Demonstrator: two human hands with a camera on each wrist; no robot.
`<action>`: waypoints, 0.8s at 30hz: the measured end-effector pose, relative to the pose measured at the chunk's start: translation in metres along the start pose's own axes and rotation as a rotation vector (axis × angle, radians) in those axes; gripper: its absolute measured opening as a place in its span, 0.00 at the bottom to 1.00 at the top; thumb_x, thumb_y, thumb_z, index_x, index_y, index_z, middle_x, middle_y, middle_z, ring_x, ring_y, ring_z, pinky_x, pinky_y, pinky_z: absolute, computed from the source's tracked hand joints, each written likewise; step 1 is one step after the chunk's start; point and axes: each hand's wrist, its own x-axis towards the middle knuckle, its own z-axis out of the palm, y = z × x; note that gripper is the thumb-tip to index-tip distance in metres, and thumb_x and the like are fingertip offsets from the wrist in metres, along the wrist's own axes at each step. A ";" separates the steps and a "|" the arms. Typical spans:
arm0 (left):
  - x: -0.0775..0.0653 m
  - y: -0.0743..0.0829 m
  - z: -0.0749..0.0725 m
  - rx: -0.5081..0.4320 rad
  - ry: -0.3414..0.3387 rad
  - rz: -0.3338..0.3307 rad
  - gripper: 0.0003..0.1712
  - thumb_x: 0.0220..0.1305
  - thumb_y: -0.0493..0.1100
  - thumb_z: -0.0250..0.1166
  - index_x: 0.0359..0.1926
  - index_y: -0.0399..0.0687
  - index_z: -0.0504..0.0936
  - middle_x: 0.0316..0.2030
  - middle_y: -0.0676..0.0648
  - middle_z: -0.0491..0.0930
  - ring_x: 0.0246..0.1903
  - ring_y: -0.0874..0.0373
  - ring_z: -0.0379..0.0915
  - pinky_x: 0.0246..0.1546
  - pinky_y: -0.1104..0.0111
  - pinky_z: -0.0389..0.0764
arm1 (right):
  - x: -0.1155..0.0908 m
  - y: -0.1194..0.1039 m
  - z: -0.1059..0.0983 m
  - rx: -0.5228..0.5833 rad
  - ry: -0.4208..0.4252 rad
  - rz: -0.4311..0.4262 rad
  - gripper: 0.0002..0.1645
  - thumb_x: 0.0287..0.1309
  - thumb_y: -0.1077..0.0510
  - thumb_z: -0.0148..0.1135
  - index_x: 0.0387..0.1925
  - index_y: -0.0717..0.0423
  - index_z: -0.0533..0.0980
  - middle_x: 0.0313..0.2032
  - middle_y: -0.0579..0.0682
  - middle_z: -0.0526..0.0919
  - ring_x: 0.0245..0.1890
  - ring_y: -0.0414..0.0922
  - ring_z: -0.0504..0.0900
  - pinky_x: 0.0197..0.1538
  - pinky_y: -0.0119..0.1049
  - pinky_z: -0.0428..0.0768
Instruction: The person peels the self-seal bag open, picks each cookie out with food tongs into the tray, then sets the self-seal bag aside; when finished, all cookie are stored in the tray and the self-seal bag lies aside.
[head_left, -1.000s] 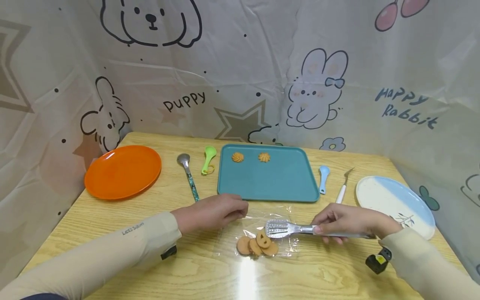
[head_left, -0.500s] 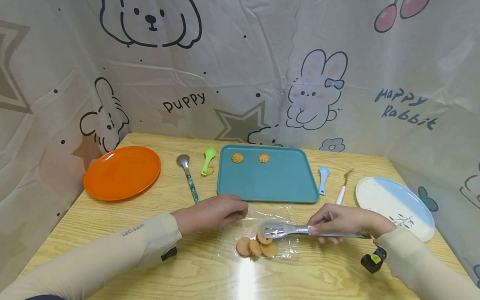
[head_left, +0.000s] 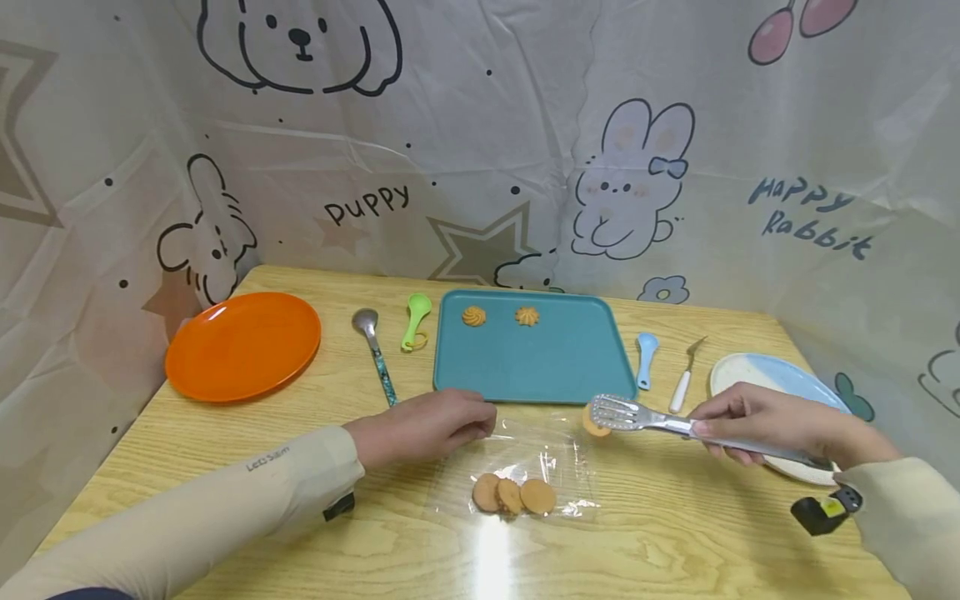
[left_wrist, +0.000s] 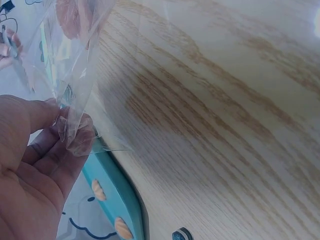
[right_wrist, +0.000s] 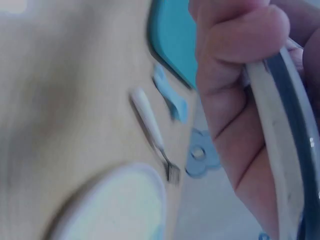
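I've got the left hand (head_left: 431, 427) pinching the bag (head_left: 491, 454), the tray (head_left: 536, 367) beyond, where I'd guess the next move calls for a gentle release, then one cookie (head_left: 595, 424), seemingly mid-transfer near that tray, in tongs (head_left: 652, 419) the right hand (head_left: 776, 427) grips.

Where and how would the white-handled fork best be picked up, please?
I would grip the fork by its white handle, from the near side, pinching across its width. The handle looks thicker than the metal neck and points that way, while the tines point away. The right hand is nearest, but it holds tongs, so those should probably go down first.
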 end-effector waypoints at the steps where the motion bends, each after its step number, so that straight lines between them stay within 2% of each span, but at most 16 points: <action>1: 0.000 0.000 0.000 0.000 0.001 0.002 0.06 0.70 0.41 0.58 0.33 0.50 0.76 0.28 0.57 0.71 0.31 0.65 0.65 0.32 0.76 0.68 | -0.003 -0.001 -0.005 -0.010 0.025 0.003 0.16 0.73 0.61 0.44 0.40 0.63 0.78 0.23 0.64 0.75 0.13 0.47 0.68 0.15 0.37 0.73; 4: 0.000 0.000 0.000 -0.002 0.002 0.002 0.06 0.70 0.41 0.58 0.33 0.49 0.76 0.28 0.57 0.70 0.31 0.65 0.65 0.32 0.76 0.68 | -0.005 -0.004 -0.014 -0.074 0.159 0.044 0.16 0.73 0.57 0.46 0.44 0.61 0.79 0.22 0.59 0.76 0.16 0.53 0.68 0.18 0.37 0.73; 10: 0.000 -0.001 0.000 0.004 -0.005 -0.009 0.05 0.70 0.41 0.58 0.34 0.49 0.76 0.29 0.58 0.71 0.31 0.65 0.65 0.33 0.76 0.69 | 0.018 -0.012 -0.011 -0.258 0.492 0.175 0.20 0.70 0.44 0.51 0.41 0.56 0.78 0.22 0.53 0.78 0.17 0.43 0.72 0.20 0.35 0.72; 14: 0.000 -0.001 0.000 0.005 -0.007 -0.025 0.05 0.70 0.41 0.58 0.35 0.50 0.77 0.30 0.58 0.72 0.32 0.65 0.67 0.34 0.76 0.70 | 0.040 -0.019 -0.011 -0.478 0.651 0.214 0.21 0.71 0.43 0.49 0.39 0.56 0.78 0.21 0.51 0.78 0.18 0.41 0.72 0.20 0.34 0.70; 18: -0.001 -0.001 -0.001 -0.004 -0.002 -0.032 0.05 0.70 0.41 0.57 0.34 0.50 0.77 0.30 0.58 0.73 0.33 0.64 0.67 0.34 0.76 0.71 | 0.059 -0.019 -0.015 -0.705 0.744 0.234 0.23 0.73 0.47 0.46 0.42 0.61 0.78 0.24 0.54 0.79 0.21 0.45 0.74 0.25 0.38 0.70; 21: -0.001 0.000 -0.002 -0.004 -0.005 -0.035 0.05 0.70 0.40 0.58 0.34 0.50 0.77 0.30 0.58 0.73 0.33 0.65 0.67 0.34 0.76 0.71 | 0.074 -0.014 -0.016 -0.807 0.772 0.254 0.20 0.74 0.50 0.46 0.44 0.61 0.77 0.28 0.55 0.80 0.25 0.47 0.74 0.30 0.41 0.70; 24: -0.001 0.000 -0.001 -0.001 -0.012 -0.037 0.05 0.70 0.41 0.58 0.35 0.50 0.77 0.30 0.58 0.72 0.33 0.65 0.67 0.34 0.76 0.71 | 0.086 -0.010 -0.014 -0.896 0.780 0.271 0.16 0.73 0.53 0.47 0.42 0.60 0.76 0.30 0.54 0.80 0.25 0.47 0.73 0.29 0.40 0.70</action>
